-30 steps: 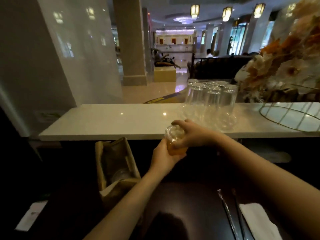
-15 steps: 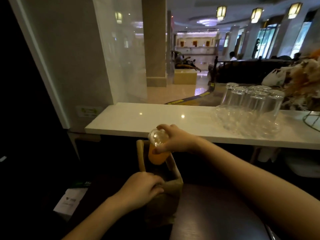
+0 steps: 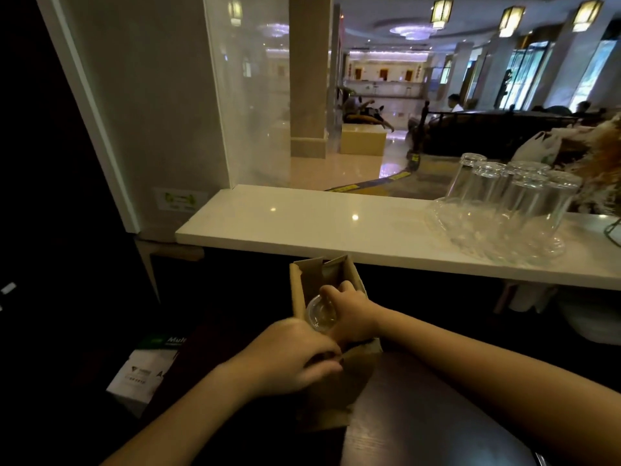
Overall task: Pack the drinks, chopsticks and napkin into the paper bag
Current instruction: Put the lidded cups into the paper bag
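Note:
A brown paper bag stands open on the dark table, just below the white counter. My right hand reaches into the bag's mouth and grips a drink cup by its clear domed lid; only the lid shows, the rest is down inside the bag. My left hand grips the bag's near rim with curled fingers. Chopsticks and napkin are out of view, save for a thin metallic tip at the bottom right corner.
A white counter runs across above the bag, with several upturned clear glasses at its right. A white and green printed box lies left of the bag. Dark table surface spreads to the right.
My right hand has lowered the orange drink cup from above the bag down into it. My left hand went from the cup to the bag's rim and stays there.

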A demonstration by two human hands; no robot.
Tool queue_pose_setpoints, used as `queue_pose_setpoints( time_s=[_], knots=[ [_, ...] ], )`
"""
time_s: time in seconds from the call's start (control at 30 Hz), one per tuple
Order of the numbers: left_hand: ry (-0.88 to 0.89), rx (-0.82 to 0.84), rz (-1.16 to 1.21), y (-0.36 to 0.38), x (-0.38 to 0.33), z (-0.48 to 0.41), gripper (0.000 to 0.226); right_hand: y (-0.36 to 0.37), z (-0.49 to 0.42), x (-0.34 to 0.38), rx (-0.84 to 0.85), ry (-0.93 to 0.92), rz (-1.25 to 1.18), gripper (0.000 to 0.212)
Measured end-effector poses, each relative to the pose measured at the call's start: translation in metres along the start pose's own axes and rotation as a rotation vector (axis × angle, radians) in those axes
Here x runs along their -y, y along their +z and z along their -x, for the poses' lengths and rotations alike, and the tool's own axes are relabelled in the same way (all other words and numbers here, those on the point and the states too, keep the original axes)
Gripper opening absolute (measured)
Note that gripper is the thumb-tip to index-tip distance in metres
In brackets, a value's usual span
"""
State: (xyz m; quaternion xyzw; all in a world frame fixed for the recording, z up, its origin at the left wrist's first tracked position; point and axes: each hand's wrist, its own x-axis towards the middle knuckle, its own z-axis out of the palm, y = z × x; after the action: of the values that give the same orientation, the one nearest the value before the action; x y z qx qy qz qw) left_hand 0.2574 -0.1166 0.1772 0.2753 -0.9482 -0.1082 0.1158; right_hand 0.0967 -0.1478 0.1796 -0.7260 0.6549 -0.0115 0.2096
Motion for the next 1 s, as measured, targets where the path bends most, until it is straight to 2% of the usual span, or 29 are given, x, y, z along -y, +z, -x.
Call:
queue_pose_setpoints(
  time_s=[0.17,0.27,0.33,0.43,0.53,0.6,0.7,0.83,0.93,1.0],
  knots=[
    [0.122,0.086,-0.081,-0.01,0.017,-0.007,0.029,-0.006,-0.001,-0.013,-0.011,0.006,0.031,0.101],
    [0.223,0.078,-0.039,-0.008,0.019,0.002,0.027,0.003,-0.004,-0.014,0.009,0.029,0.154,0.098],
    [0.26,0.104,-0.018,-0.004,0.02,0.004,0.026,0.02,-0.009,-0.01,0.03,0.046,0.205,0.092],
    [0.319,0.138,-0.004,-0.002,0.024,0.003,0.026,0.045,-0.016,-0.005,0.073,0.092,0.129,0.078],
    [0.323,0.007,-0.066,-0.005,0.048,-0.016,0.029,0.067,-0.022,-0.005,0.158,0.104,0.03,0.07],
    [0.229,0.038,-0.1,-0.008,0.066,-0.035,0.032,0.081,-0.021,-0.006,0.146,0.194,-0.066,0.078],
    [0.213,0.234,-0.127,0.001,0.084,-0.045,0.038,0.099,-0.016,-0.007,0.104,0.289,-0.128,0.095],
    [0.331,0.136,-0.087,0.01,0.099,-0.013,0.044,0.113,-0.015,-0.009,0.026,0.329,-0.248,0.102],
    [0.395,0.076,-0.124,0.011,0.108,0.002,0.029,0.119,-0.021,-0.006,-0.012,0.332,-0.268,0.102],
    [0.404,0.113,-0.078,0.01,0.11,0.004,0.021,0.118,-0.029,-0.004,-0.037,0.352,-0.322,0.102]
  ],
)
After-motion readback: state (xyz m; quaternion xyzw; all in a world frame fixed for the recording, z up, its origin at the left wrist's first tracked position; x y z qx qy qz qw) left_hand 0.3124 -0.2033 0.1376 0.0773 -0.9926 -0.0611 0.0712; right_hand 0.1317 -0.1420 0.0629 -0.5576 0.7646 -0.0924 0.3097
